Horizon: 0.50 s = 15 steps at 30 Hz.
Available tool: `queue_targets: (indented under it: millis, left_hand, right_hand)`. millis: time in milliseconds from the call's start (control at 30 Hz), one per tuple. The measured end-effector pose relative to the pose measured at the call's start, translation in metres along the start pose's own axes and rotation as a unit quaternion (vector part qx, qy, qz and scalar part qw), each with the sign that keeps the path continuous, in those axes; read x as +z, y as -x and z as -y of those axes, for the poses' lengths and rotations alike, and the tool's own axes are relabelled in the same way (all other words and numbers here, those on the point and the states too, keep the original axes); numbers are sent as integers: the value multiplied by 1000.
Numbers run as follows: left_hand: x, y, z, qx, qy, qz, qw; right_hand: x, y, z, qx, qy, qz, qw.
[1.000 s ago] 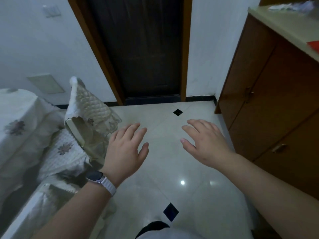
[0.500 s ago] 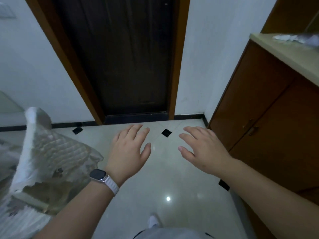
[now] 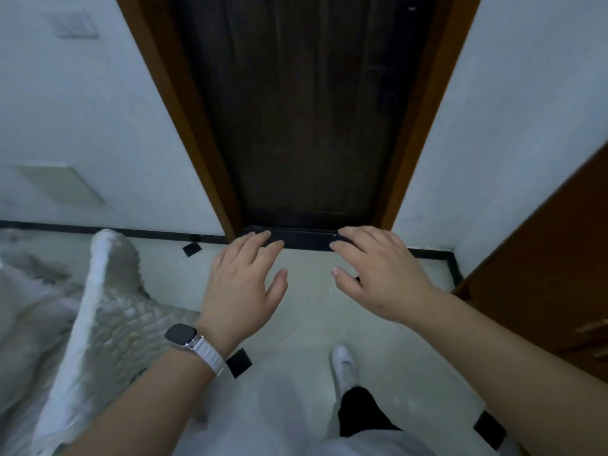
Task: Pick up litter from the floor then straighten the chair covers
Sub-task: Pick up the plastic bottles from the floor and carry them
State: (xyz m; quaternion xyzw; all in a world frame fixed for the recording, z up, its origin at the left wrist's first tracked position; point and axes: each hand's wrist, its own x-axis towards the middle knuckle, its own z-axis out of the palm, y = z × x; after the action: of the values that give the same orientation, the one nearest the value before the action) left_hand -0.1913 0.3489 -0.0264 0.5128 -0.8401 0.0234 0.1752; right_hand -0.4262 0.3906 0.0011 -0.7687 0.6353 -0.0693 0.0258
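Note:
My left hand (image 3: 241,284), with a watch on a white strap at the wrist, hovers palm down over the pale tiled floor (image 3: 306,330), fingers spread and holding nothing. My right hand (image 3: 378,274) hovers beside it, also flat, with nothing in it. A chair with a quilted beige cover (image 3: 108,317) stands at the lower left, its back edge trimmed in white; the cover looks rumpled. Neither hand touches it. I see no litter on the visible floor.
A dark door (image 3: 306,120) in an orange-brown frame is straight ahead. A brown wooden cabinet (image 3: 552,291) stands on the right. A table under a white cloth (image 3: 23,307) lies at the far left. My white shoe (image 3: 343,363) is on the floor below my hands.
The view has moved forward toward the door and tilted, so the chair now sits lower left and the cabinet top has left the view. Both hands stay flat with nothing in them.

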Motion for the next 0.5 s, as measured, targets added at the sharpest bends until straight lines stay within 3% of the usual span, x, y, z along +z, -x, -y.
queue_targets:
  millis: [500]
  left_hand:
    - [44,-191,64,-94,-100,27,990]
  right_hand:
    - [5,-273,-98,-132,-49,42,989]
